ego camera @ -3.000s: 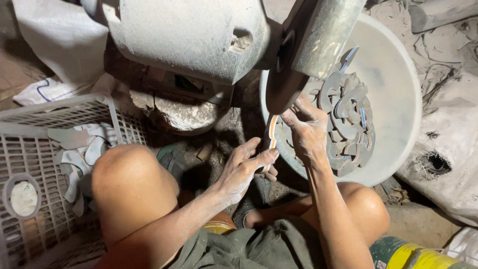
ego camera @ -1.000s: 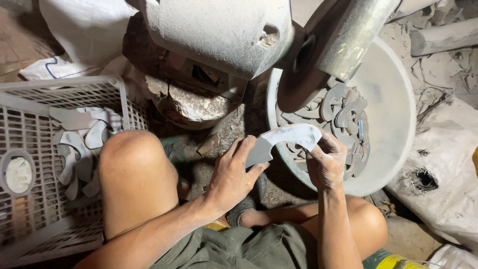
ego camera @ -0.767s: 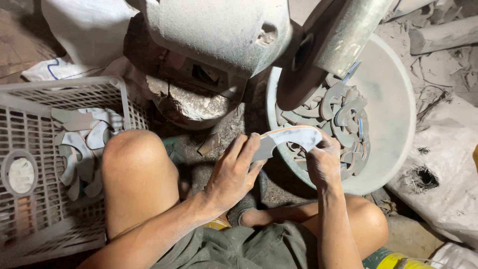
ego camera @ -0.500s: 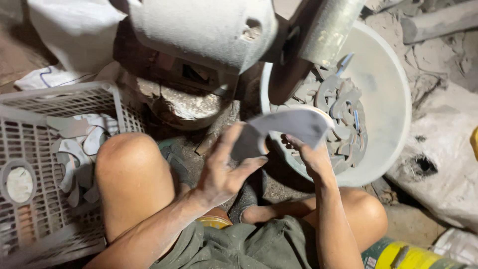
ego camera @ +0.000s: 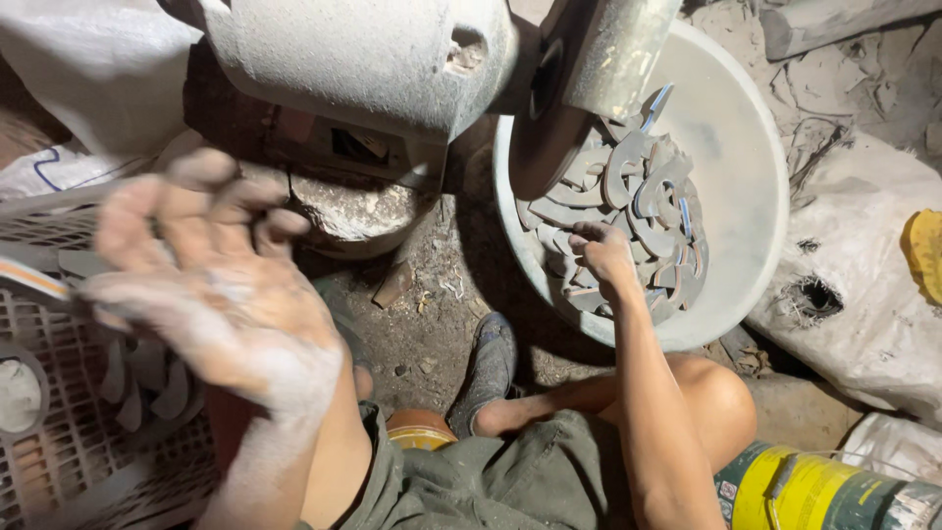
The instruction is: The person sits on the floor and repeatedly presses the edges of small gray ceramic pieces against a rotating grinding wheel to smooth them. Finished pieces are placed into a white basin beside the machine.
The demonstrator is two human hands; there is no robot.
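Sickle-shaped metal blanks [ego camera: 638, 211] fill our white basin [ego camera: 756, 177] at upper right; our right hand [ego camera: 601, 257] curls its fingers onto them. Our left hand [ego camera: 211, 285], fingers spread and blurred, grips nothing visible above the plastic crate [ego camera: 69, 442] at lower left. The grinder motor [ego camera: 363, 59] looms overhead.

I see a dusty grey dirt floor [ego camera: 432, 324], crumpled white woven sacks [ego camera: 863, 304] at right, and dim, warm light overhead.

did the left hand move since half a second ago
Yes. The left hand has swung leftwards, away from the round basin where it held a curved metal piece, and is now over the plastic crate. The right hand is in the basin.
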